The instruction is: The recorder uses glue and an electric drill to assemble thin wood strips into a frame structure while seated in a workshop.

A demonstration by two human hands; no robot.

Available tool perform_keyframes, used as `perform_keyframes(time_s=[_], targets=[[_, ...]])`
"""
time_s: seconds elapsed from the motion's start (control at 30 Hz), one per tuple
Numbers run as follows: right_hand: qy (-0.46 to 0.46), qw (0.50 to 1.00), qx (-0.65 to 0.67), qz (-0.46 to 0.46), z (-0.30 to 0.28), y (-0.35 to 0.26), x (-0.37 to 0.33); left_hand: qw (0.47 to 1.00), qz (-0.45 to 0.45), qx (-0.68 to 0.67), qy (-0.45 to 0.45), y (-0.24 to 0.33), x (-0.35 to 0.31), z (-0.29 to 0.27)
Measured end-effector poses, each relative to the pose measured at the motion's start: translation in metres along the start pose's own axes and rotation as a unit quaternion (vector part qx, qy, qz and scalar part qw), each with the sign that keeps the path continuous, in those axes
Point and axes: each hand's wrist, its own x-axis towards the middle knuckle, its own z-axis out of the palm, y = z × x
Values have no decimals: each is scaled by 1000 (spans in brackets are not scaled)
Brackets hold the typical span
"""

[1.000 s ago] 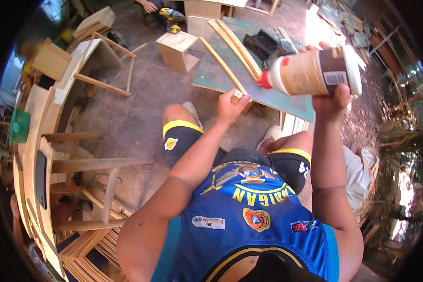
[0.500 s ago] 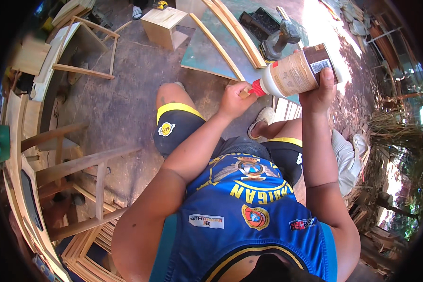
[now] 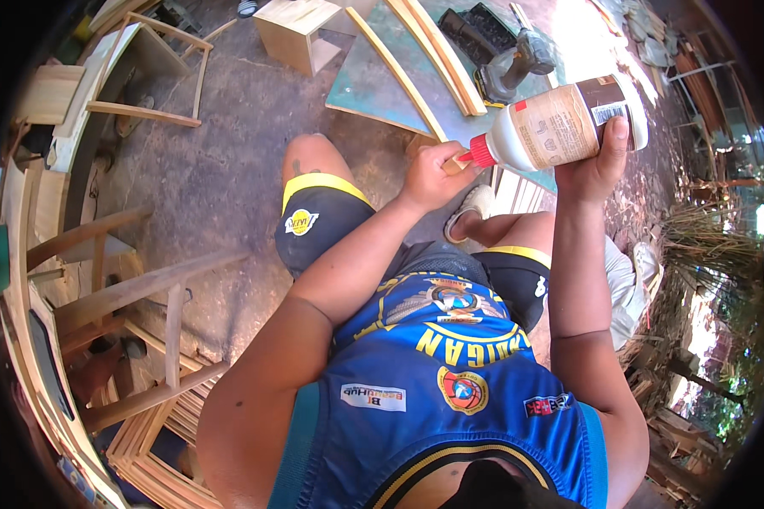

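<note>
While a plywood box stands at the upper left, ahead of you and well apart from your hands, a green board begins just to its right, with 1 long wooden strip slanting across it toward you. Your left hand comes next, fingers curled closely around a wooden piece whose pale end pokes out to the right; you cannot tell here whether it is the near end of that strip. A red nozzle lies right at that end, tip over or against the wood; contact is unclear. Beyond the hands, 2 strips and a drill rest on the board. The white bottle stretches rightward from the nozzle, its long axis nearly level, slanting down to the left, base end higher. So your left hand is nearer the nozzle, your right hand nearer the base. That right hand is spread around the bottle's near side, thumb on the label, its fingers mostly hidden.
</note>
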Motion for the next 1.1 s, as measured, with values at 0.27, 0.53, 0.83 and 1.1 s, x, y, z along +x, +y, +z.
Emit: perform_keyframes(time_s=[0.27, 0.53, 0.83, 1.1], targets=[[21, 1000, 13, 11, -4, 2, 0, 999, 14, -30, 6, 5, 0, 4], [48, 998, 39, 33, 0, 1, -1, 1000, 20, -18, 2, 7, 0, 2], [38, 994, 87, 59, -1, 5, 2, 999, 30, -23, 9, 5, 0, 3], [104, 986, 103, 80, 1, 9, -2, 999, 19, -31, 4, 7, 0, 1]])
